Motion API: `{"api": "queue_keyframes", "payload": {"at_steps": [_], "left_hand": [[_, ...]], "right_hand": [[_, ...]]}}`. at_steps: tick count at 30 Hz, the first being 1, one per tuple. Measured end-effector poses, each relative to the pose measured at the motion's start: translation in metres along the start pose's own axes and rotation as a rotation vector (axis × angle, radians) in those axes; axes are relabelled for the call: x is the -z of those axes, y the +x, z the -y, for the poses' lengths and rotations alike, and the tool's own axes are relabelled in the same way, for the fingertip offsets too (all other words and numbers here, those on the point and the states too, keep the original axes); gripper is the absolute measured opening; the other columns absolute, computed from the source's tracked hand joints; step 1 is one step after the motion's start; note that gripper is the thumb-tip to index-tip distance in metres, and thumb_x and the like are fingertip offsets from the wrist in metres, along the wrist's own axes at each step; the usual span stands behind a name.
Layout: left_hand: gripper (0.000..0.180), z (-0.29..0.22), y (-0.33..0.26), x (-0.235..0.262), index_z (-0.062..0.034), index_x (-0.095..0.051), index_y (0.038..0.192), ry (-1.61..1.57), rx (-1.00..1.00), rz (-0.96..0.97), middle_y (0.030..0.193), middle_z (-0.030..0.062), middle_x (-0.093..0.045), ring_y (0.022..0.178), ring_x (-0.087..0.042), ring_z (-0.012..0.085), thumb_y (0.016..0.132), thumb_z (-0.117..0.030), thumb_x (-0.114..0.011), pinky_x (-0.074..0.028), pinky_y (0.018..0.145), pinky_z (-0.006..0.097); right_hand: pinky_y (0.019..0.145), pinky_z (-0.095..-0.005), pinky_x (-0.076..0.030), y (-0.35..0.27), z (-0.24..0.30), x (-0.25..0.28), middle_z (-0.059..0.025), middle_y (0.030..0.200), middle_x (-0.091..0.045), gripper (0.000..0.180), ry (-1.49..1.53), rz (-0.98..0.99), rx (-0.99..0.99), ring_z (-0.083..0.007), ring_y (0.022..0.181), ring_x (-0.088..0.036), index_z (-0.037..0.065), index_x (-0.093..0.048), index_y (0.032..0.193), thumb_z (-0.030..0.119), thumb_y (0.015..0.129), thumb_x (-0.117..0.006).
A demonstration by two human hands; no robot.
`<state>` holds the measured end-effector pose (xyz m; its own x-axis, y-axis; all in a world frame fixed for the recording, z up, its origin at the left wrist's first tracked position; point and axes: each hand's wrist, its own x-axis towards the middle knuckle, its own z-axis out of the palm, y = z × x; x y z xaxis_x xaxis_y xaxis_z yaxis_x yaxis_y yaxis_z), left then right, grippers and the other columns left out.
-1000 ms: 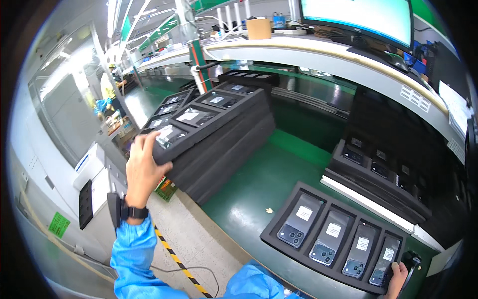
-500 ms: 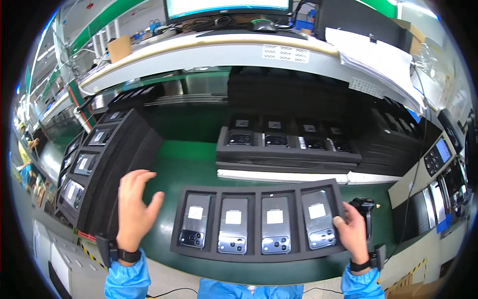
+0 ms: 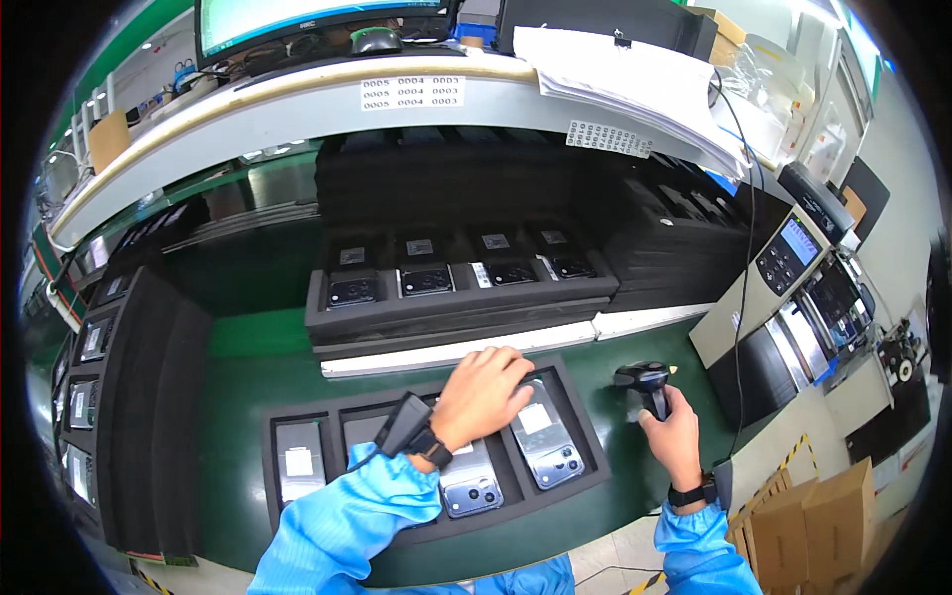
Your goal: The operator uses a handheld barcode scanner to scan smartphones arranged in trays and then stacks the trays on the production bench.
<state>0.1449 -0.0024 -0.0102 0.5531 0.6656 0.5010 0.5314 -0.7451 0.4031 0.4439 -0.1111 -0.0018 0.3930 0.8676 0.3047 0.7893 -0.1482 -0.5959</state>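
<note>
A black foam tray (image 3: 283, 412) lies in front of me on the green table. Several phones sit backs up in its slots, each with a white label. My left hand (image 3: 483, 395) reaches across the tray with fingers loosely bent, their tips at the top of the rightmost phone (image 3: 547, 451). Its arm and sleeve hide part of the neighbouring phone (image 3: 472, 486) and most of the slot left of it. The leftmost phone (image 3: 297, 461) shows partly. Right of the tray, my right hand (image 3: 674, 436) is closed round the handle of a black handheld barcode scanner (image 3: 645, 379).
Behind the tray stands a stack of foam trays (image 3: 461, 309) with dark phones on top. Another tray stack (image 3: 149, 397) rises at the left. A label printer (image 3: 783, 283) stands at the right, its cable hanging down. A shelf (image 3: 297, 109) with a monitor (image 3: 317, 25) and papers (image 3: 615, 84) spans above.
My left hand has moved from the tray's left side over to its right part. The right hand has left the tray's edge and taken hold of the barcode scanner. The view has swung right.
</note>
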Motion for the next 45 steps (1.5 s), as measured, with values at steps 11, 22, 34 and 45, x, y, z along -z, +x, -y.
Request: {"api": "queue_keyframes", "payload": {"at_steps": [11,22,34,45], "left_hand": [[0.033,0.003,-0.012,-0.033,-0.0055,-0.062,0.12,-0.102,0.044,-0.006,0.132,0.0204,-0.051,0.121,-0.05,0.0394,0.091,-0.022,-0.064,-0.041,0.102,0.048],[0.044,0.025,-0.011,-0.044,-0.0124,-0.066,0.118,0.035,-0.086,0.086,0.132,0.0175,-0.052,0.11,-0.054,0.0352,0.074,-0.013,-0.063,-0.044,0.09,0.045],[0.047,0.026,-0.007,-0.06,-0.0133,-0.065,0.123,-0.083,0.026,-0.001,0.126,0.0159,-0.052,0.113,-0.049,0.0337,0.076,-0.009,-0.061,-0.039,0.095,0.042],[0.037,0.015,-0.01,-0.066,-0.0115,-0.069,0.107,-0.098,0.058,-0.058,0.132,0.0204,-0.05,0.116,-0.047,0.0346,0.081,-0.039,-0.067,-0.036,0.095,0.044]], "right_hand": [[0.05,-0.0259,-0.047,-0.033,0.089,0.019,-0.0031,0.069,-0.059,0.017,0.694,0.977,-0.518,-0.0118,0.054,-0.058,0.003,-0.061,0.1,0.017,0.093,-0.067],[0.043,-0.0282,-0.045,-0.013,0.024,-0.007,-0.0034,0.068,-0.058,0.016,0.558,0.435,-0.289,-0.0121,0.048,-0.054,0.003,-0.057,0.101,0.008,0.087,-0.062],[0.052,-0.0268,-0.045,0.026,0.005,-0.024,-0.0075,0.075,-0.066,0.031,0.225,0.336,-0.191,-0.0122,0.058,-0.058,-0.006,-0.066,0.111,0.018,0.092,-0.071],[0.055,-0.0276,-0.047,0.024,0.018,-0.024,-0.0088,0.076,-0.067,0.031,0.181,0.308,-0.13,-0.0149,0.061,-0.06,-0.007,-0.067,0.105,0.02,0.092,-0.072]]}}
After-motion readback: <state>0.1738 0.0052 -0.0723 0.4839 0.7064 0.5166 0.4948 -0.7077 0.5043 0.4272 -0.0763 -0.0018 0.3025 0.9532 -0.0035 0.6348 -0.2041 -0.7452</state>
